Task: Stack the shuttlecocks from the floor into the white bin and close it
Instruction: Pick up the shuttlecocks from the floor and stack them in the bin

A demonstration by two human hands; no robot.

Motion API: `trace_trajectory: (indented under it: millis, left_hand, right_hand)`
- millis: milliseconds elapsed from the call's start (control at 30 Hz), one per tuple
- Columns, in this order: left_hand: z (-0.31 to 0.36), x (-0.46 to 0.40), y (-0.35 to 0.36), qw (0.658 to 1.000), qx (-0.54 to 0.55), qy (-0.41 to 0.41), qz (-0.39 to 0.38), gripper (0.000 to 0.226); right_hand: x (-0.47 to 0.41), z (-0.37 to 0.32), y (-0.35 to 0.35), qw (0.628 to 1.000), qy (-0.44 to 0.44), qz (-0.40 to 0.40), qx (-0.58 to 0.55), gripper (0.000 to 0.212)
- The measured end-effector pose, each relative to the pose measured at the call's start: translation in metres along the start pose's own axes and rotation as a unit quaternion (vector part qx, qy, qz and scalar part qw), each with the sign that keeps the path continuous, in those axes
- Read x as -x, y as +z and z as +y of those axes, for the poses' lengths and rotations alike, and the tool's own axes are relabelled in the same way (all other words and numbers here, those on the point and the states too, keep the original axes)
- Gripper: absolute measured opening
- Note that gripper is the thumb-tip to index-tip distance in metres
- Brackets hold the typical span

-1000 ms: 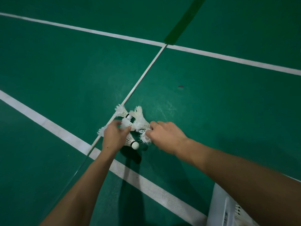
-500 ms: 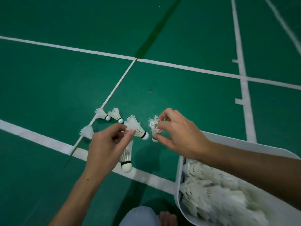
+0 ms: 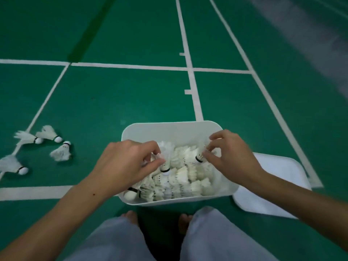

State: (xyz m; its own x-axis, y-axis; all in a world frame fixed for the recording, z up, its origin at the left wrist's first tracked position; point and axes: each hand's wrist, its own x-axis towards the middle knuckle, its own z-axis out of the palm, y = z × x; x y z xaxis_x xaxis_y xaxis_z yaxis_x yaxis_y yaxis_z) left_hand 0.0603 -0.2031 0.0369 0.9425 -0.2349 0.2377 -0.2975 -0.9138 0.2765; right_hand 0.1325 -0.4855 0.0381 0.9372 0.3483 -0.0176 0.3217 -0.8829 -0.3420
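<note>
The white bin (image 3: 172, 129) sits open on the green court floor (image 3: 116, 102), directly under both hands and just ahead of the person's bare toes (image 3: 130, 216). It is packed with rows of stacked shuttlecocks (image 3: 185, 182), nested cork into feathers and lying roughly side by side across its bottom; one stack's cork end (image 3: 130, 194) rests against the near left corner, below the left wrist.

The left hand (image 3: 124, 162) hovers over the left half of the bin, its thumb and fingertips pinching a held shuttlecock (image 3: 166, 157) by the feathers, cork pointing down toward the stacks beneath. The right hand (image 3: 230, 156) is over the right half, fingers curled, pinching a second shuttlecock (image 3: 199, 158) near its black-banded cork; its feathers are mostly hidden behind the fingers. Whether either held shuttlecock touches the stacks below cannot be told.

Under the right forearm, beside the bin's right wall, the white lid (image 3: 271, 189) lies flat on the floor, off the bin.

Well to the left of the left hand, four loose shuttlecocks remain on the floor: two (image 3: 49, 133) lying side by side farthest out, one (image 3: 61, 152) nearer the hand, and one (image 3: 13, 165) at the frame's left edge. White court lines (image 3: 192, 78) cross the floor beyond the bin. Light trouser knees (image 3: 116, 240) fill the lower edge.
</note>
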Motion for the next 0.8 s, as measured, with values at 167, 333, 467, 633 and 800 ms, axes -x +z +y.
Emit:
trace_trajectory:
  millis: [167, 333, 467, 633, 800]
  left_hand:
    - [0.005, 0.001, 0.027, 0.994, -0.071, 0.044, -0.066, 0.024]
    - [-0.009, -0.006, 0.041, 0.994, -0.061, 0.016, -0.087, 0.021]
    - [-0.015, -0.019, 0.055, 0.994, -0.051, 0.02, -0.097, 0.023]
    - [-0.019, -0.033, 0.067, 0.99, -0.033, 0.023, -0.134, 0.03]
    - [-0.021, -0.043, 0.064, 0.989, -0.001, 0.017, -0.146, 0.03]
  right_hand:
    - [0.019, 0.019, 0.046, 0.996, 0.088, -0.019, -0.014, 0.023]
    - [0.011, 0.019, 0.079, 0.98, 0.147, -0.108, -0.078, 0.023]
    - [-0.003, 0.016, 0.085, 0.951, 0.193, -0.159, -0.183, 0.028]
    - [-0.01, 0.02, 0.103, 0.855, 0.275, -0.221, -0.38, 0.025]
    - [-0.014, 0.02, 0.112, 0.866, 0.261, -0.235, -0.355, 0.025]
